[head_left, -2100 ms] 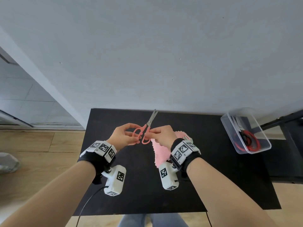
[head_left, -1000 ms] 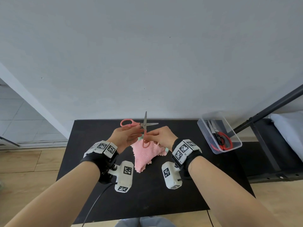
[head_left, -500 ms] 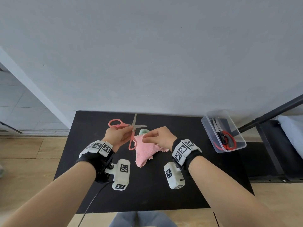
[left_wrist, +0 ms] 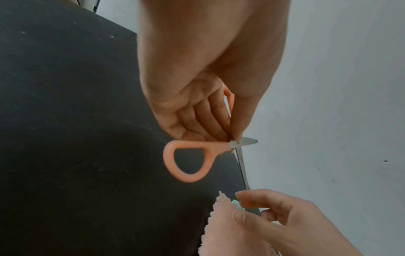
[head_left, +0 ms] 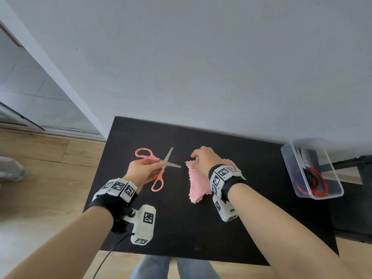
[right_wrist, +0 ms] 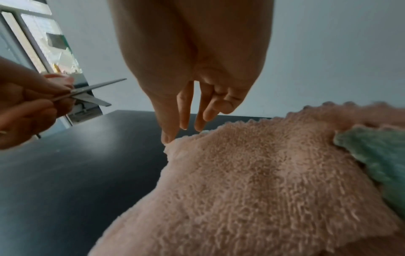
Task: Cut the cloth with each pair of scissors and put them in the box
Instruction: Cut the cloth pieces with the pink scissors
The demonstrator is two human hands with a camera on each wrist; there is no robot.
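On the black table [head_left: 181, 228], the pink cloth [head_left: 196, 182] serves as the reference for everything else. It lies on the tabletop, folded, with a mint-green layer [right_wrist: 377, 155] showing along one of its edges in the right wrist view. The right hand [head_left: 205, 158] is over the far corner of the cloth, fingers reaching down; its fingertips [right_wrist: 167, 136] touch the fuzzy corner, and the left wrist view shows thumb and forefinger closing on that edge, so it appears to pinch the cloth lightly. To the left of the cloth and apart from it, the left hand [head_left: 141, 172] holds the pink-handled scissors [head_left: 159, 164] above the table, thumb and fingers clamped near the pivot rather than through the loops. The blades are spread open, one tip pointing toward the cloth's corner and stopping short of it, the other pointing toward the wall [head_left: 201, 67]. One handle loop sticks out away from the cloth, the other hangs toward the person. Well to the right of the cloth, at the table's far right edge, stands the clear plastic box [head_left: 298, 190], which holds scissors with red and black handles [head_left: 314, 178].
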